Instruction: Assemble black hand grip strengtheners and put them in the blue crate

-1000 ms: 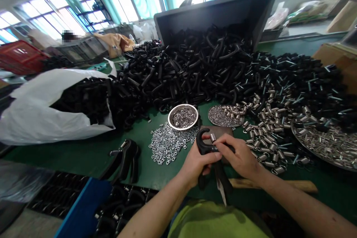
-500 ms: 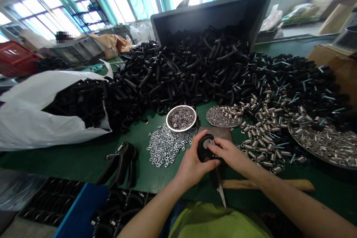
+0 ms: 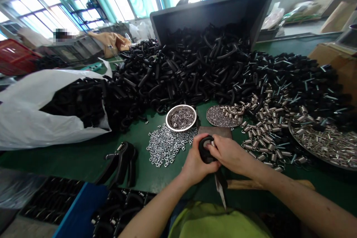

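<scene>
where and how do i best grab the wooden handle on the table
Probably by its right end, from above and the right, closing across it: the wooden handle is long and narrow and lies crosswise. That end sticks out past the right forearm, which covers its middle, and is away from the pointed metal tool near its left end.

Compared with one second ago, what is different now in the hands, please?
The black part has been tilted, so its long shape now looks short and round. The left hand and right hand both keep hold of it; the spring stays by the right hand. The metal bowl, nuts and wooden stick lie unchanged.
</scene>
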Motion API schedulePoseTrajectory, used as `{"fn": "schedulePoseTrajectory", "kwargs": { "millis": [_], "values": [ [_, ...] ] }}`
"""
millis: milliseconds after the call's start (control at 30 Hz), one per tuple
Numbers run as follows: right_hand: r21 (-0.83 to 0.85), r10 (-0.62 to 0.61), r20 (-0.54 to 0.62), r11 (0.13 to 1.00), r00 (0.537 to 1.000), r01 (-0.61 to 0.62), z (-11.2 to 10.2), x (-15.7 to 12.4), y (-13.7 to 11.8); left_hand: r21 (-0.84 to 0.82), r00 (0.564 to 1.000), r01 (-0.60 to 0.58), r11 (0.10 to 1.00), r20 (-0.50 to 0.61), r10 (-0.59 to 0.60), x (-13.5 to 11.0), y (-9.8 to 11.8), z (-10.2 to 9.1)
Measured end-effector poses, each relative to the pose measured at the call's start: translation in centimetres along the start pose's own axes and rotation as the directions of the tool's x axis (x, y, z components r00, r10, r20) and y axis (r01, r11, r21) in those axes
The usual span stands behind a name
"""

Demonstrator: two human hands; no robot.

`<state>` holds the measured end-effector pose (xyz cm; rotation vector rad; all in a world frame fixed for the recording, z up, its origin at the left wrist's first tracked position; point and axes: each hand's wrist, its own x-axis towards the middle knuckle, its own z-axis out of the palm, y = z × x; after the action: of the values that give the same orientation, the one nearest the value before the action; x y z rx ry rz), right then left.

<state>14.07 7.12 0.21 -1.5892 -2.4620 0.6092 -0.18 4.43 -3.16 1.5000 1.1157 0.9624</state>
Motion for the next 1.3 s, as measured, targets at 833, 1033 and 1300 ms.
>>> {"fn": "schedulePoseTrajectory", "kwargs": {
  "millis": [833, 1033, 1300],
  "values": [
    [-0.339, -0.152, 0.042, 0.927, 0.987, 0.158, 3.3, 16.8, -1.9, 0.881, 0.967, 0.244, 0.405, -0.254, -0.031, 12.6, -6.6, -10.6],
    [-0.352, -0.157, 0.072, 0.92, 0.985, 0.172, 4.2, 17.3, -1.2, 0.851, 0.958, 0.249, 0.463, -0.286, 0.011, 12.3, -7.2, -10.3],
    [-0.264, -0.107, 0.117, 0.955, 0.987, 0.135, 4.4, 18.0, -1.0, 0.748, 0.91, 0.3, 0.591, -0.41, 0.056, 12.1, -7.7, -10.3]
  ]
}}
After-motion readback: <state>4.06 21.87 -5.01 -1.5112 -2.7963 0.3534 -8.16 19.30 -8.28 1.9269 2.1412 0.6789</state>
